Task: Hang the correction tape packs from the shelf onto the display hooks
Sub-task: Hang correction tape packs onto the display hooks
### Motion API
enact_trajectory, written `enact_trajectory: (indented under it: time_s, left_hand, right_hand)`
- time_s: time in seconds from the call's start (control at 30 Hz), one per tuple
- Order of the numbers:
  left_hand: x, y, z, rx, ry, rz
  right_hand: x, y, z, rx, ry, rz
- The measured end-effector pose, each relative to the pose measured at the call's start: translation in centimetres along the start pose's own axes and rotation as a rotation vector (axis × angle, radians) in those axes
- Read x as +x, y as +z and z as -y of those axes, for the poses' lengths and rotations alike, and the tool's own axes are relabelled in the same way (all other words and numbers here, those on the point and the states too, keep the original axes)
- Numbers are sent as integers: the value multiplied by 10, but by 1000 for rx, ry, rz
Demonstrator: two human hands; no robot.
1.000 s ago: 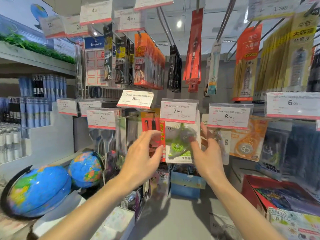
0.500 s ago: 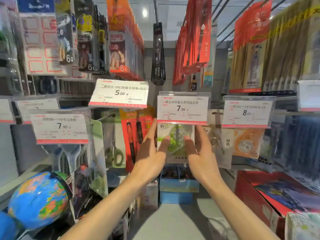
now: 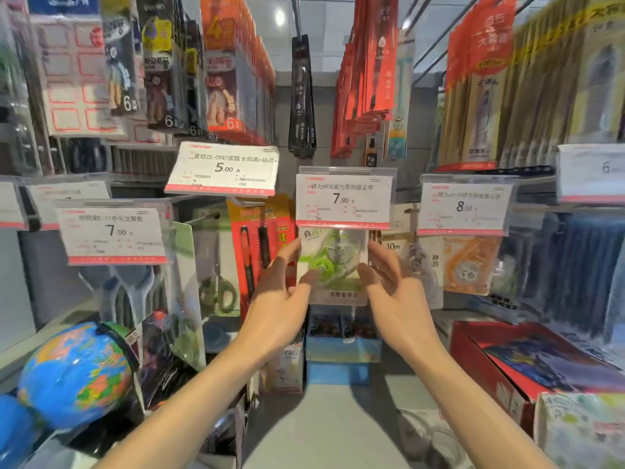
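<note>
My left hand [image 3: 280, 296] and right hand [image 3: 392, 292]: fingers straight, flanking and touching the edges of the green correction tape pack [image 3: 333, 265]. Pack hung under the 7.90 price tag [image 3: 343, 201]; orange pack [image 3: 468, 265] to its right.

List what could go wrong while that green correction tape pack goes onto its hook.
1. The 7.90 price tag hides the pack's top edge, so the hole may miss the hook.
2. The left hand and right hand only steady the green correction tape pack with straight fingers; it could slip.
</note>
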State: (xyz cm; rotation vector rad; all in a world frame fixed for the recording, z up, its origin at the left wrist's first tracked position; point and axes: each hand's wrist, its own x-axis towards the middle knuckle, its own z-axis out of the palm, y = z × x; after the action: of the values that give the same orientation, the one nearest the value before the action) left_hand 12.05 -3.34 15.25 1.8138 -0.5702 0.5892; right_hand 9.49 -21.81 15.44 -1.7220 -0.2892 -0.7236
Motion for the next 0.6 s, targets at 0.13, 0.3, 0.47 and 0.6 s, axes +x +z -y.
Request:
enact_trajectory:
  time_s: [0.13, 0.3, 0.47, 0.6]
  left_hand:
    - [-24, -5, -2, 110, -33, -28]
    - [-58, 1, 8, 98, -103, -70]
    - [-71, 33, 23, 184, -157, 190]
    - [-63, 78, 42, 292, -168, 529]
  right_hand:
    - [-20, -20, -1, -8, 13, -2]
    - [-50, -49, -7, 85, 113, -16]
    - [-82, -78, -18, 61, 179, -82]
    - [-114, -86, -43, -159, 277, -96]
